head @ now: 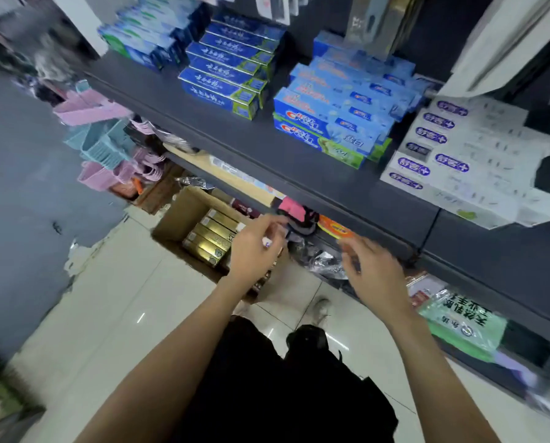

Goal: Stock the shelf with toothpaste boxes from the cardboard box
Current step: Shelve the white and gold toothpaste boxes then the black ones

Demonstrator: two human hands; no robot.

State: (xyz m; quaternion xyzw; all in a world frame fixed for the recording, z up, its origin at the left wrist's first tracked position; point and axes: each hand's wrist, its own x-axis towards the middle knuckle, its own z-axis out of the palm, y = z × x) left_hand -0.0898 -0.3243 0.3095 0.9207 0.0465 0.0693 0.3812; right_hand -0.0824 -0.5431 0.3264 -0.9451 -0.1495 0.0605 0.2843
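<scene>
1. Gold toothpaste boxes (210, 238) lie in the cardboard box (184, 212) on the floor below the shelf's (267, 145) front edge.
2. Our left hand (254, 247) pinches a small white object (267, 242).
3. Our right hand (375, 276) hovers, fingers loosely apart.

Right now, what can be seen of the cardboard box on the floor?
The cardboard box is plain brown, open-topped, standing on pale floor tiles beside the lower shelves. Its left part looks empty; a row of gold toothpaste boxes lies side by side in the right part. The left hand hides its near right corner.
</scene>
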